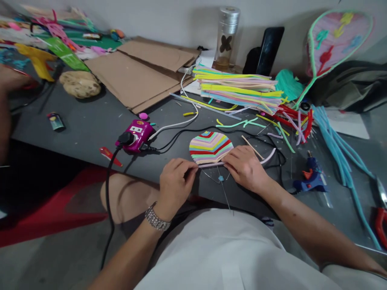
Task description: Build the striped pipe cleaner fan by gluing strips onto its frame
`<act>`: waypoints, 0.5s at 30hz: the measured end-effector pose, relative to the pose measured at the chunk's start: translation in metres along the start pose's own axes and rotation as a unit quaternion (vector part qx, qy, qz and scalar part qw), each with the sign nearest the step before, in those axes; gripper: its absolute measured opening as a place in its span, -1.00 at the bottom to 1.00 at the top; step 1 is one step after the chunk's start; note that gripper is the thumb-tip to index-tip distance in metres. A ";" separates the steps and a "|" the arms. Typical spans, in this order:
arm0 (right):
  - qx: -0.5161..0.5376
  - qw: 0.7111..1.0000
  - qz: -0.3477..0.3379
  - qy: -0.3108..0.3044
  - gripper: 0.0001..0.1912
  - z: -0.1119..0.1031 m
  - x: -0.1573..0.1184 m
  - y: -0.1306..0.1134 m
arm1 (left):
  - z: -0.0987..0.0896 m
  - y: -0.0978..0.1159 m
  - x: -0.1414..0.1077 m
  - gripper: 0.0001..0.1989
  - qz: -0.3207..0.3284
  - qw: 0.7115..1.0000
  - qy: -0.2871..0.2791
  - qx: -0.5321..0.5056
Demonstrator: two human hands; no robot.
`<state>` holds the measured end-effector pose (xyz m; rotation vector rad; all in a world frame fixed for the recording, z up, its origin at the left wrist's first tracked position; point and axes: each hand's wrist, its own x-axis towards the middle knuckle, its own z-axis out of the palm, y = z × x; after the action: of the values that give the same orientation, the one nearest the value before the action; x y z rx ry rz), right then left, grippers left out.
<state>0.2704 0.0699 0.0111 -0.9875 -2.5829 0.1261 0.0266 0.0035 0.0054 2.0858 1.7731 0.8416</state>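
A striped fan shape made of coloured pipe cleaners (211, 147) lies on the table in front of me, its wire frame reaching toward my body. Along its near edge runs a pale lilac pipe cleaner (210, 164). My left hand (177, 179) pinches the left end of that strip between thumb and fingers. With fingers closed, my right hand (245, 166) grips it farther right, and its curved free end sticks out past the hand. A small blue piece (221, 178) sits on the wire below the stripes.
A blue glue gun (313, 177) and its black cord lie to the right, near light-blue pipe cleaners (335, 149) and red-handled scissors (381, 225). A purple power block (139, 135) stands left. Behind are a pipe cleaner bundle (238, 88), cardboard (136, 76) and a bottle (226, 38). Another person's arm (9, 84) is at far left.
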 end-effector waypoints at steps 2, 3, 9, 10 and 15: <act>0.018 1.000 -0.003 0.004 -0.82 0.002 0.000 -0.001 | 0.003 0.002 0.001 -0.86 0.000 1.000 0.002 0.003; 0.027 1.000 -0.005 0.005 -0.82 0.004 0.000 -0.002 | 0.005 0.003 0.002 -0.86 0.000 1.000 0.005 0.005; 0.035 0.999 -0.011 -0.001 -0.76 0.007 0.000 -0.006 | 0.005 0.004 0.003 -0.89 -0.014 1.000 -0.001 -0.003; 0.031 0.999 -0.009 0.002 -0.76 0.008 0.000 -0.007 | 0.004 0.004 0.003 -0.89 -0.015 1.000 0.000 -0.007; 0.018 1.000 0.002 0.003 -0.76 0.008 0.000 -0.008 | -0.003 0.004 -0.001 -0.88 -0.012 1.000 0.015 -0.021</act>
<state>0.2623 0.0642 0.0052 -0.9790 -2.5652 0.1695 0.0277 0.0013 0.0095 2.0317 1.7773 0.8984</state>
